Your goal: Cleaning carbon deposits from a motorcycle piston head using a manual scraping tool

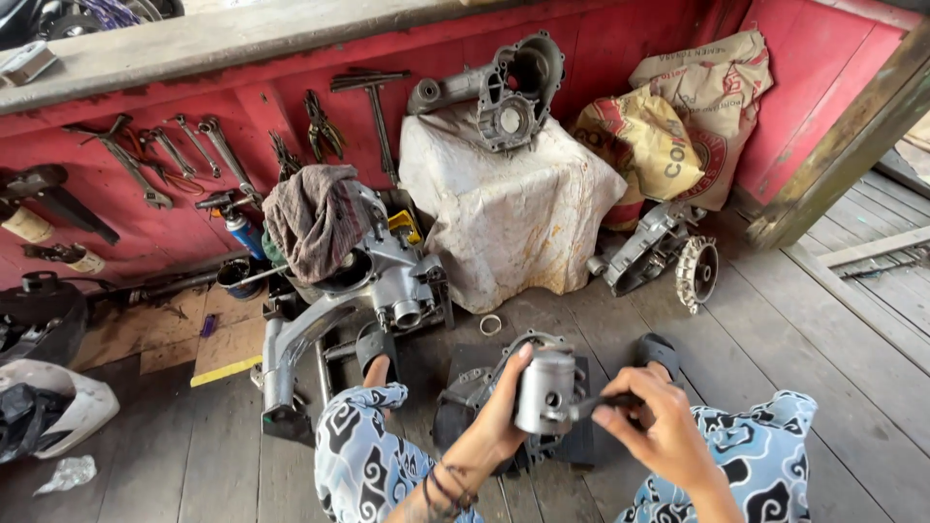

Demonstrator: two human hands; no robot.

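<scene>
Fingers of the left hand point(499, 412) are wrapped around a grey metal piston point(545, 390), clamping it by its side with the thumb up near its crown, so that it is held upright in the air above the person's lap. Those of the right hand point(651, 418) are pinched together on a thin dark tool point(608, 401), whose tip meets the piston's side near the pin hole. Both knees in blue-and-white patterned trousers point(363, 455) frame the hands, and a dark engine case point(475, 387) lies on the wooden plank floor point(814, 329) directly under the piston. Just beyond it a small metal ring point(490, 324) lies on the boards. Farther off stands a silver engine block point(387, 281) with a brownish rag point(312, 218) draped over it, beside a stand covered with a stained white cloth point(509, 208) that carries a grey crankcase half point(504, 87). Another casing with a finned wheel point(696, 271) rests to the right, in front of printed sacks point(678, 116). Wrenches and pliers point(194, 145) hang on the red wall point(620, 44).
</scene>
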